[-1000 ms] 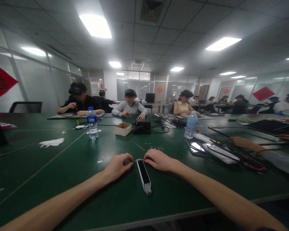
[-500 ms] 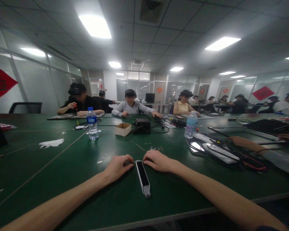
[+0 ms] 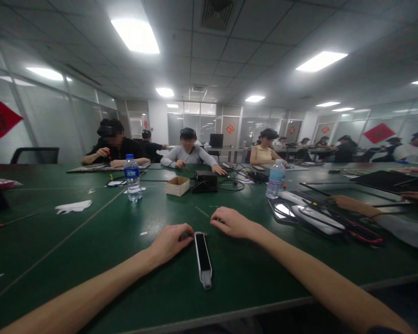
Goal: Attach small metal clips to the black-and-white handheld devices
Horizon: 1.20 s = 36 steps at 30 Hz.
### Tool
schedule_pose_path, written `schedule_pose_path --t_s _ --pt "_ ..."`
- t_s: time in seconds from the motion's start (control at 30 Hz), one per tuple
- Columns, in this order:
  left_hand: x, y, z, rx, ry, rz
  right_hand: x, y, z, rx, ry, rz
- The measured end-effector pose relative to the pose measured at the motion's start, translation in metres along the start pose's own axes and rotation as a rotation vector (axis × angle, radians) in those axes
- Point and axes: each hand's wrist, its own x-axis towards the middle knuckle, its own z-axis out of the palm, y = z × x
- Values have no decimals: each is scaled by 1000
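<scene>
A slim white device with a black face lies lengthwise on the green table in front of me. My left hand rests at its far end, left of it, fingers curled in a pinch on something thin that I cannot make out. My right hand sits on the table a little beyond and right of the device, apart from it. Its fingers are bent and pressed together, tips down on the table; whether they hold anything is hidden.
Two water bottles, a small cardboard box and a black unit with cables stand mid-table. A tray of white devices and another person's forearm lie to the right. Several people sit across the table.
My right hand has left the device's far end and moved away and slightly right across the table. My left hand stays at the device's end.
</scene>
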Motion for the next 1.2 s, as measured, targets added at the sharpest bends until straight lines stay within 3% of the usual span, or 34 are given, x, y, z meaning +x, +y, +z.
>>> schedule_pose_path --t_s 0.13,0.27,0.37,0.83,1.2 --pt "-2 1 0 26 -12 -11 -5 38 -5 -167 25 183" --pt "-3 0 1 9 -29 -12 -13 72 -3 -209 -75 323" --pt "-3 0 1 12 -23 -9 -16 84 0 -181 -132 357" --pt "-3 1 0 2 -14 -4 -11 78 2 21 -191 496" --pt "-3 -1 2 4 -1 25 -9 67 7 195 -8 410"
